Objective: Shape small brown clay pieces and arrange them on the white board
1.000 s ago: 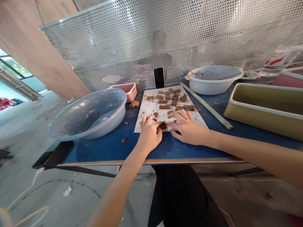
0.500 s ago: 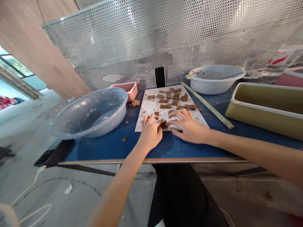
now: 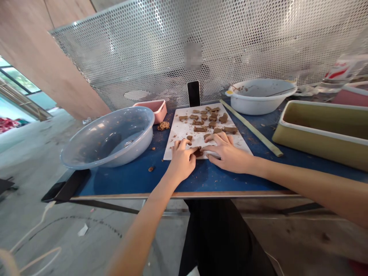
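A small lump of dark brown clay-like dough (image 3: 198, 152) lies near the front edge of a white board (image 3: 243, 147). My left hand (image 3: 183, 159) rests at its left side, index finger stretched onto the lump, thumb apart and other fingers bent on the board. From the right, my right hand (image 3: 225, 153) reaches it with the index fingertip, its fingers spread. Both hands touch the lump without closing round it, and they partly hide it. Beyond them sit several shaped brown pieces, among them a bone-like piece (image 3: 200, 129) and a lobed piece (image 3: 223, 118).
A translucent blue basin (image 3: 106, 161) and a pink box (image 3: 161, 111) stand left, beside a crumbly brown lump (image 3: 163, 125). Rightward are a pale stick (image 3: 253, 128), a white basin (image 3: 255, 105) and a green trough (image 3: 319, 134). A phone (image 3: 194, 94) leans against the perforated metal sheet (image 3: 143, 50).
My fingers have shifted very slightly around the dark lump, the right index fingertip still against it. The shaped pieces and containers have stayed where they were.
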Demonstrator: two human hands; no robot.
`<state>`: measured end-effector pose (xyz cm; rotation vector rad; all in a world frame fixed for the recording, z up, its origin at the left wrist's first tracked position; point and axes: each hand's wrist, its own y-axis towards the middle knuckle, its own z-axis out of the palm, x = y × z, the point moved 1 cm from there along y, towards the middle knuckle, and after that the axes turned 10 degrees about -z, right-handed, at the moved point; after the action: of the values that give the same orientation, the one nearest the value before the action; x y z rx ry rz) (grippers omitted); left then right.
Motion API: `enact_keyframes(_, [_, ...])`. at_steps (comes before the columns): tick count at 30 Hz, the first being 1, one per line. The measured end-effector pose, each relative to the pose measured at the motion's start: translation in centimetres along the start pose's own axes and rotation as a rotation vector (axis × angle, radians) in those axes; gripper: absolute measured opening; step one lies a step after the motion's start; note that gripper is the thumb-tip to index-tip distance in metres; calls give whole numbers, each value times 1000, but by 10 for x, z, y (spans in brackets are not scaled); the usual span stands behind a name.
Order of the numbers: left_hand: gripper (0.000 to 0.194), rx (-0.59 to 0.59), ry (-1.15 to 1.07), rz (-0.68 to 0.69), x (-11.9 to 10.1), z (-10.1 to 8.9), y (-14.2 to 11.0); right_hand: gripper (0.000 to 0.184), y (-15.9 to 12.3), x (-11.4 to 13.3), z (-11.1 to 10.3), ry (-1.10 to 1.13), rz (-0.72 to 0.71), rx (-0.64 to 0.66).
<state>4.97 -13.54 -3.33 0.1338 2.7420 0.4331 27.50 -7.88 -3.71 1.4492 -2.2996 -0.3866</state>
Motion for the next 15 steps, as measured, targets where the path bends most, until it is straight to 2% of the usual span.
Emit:
enact_keyframes(8, [45, -172, -8, 4, 1, -3, -1, 28, 0, 0, -4, -91, -23, -83])
enact_keyframes(15, [40, -174, -13, 30, -2, -5, -2, 34, -1, 0, 1, -269, -89, 10])
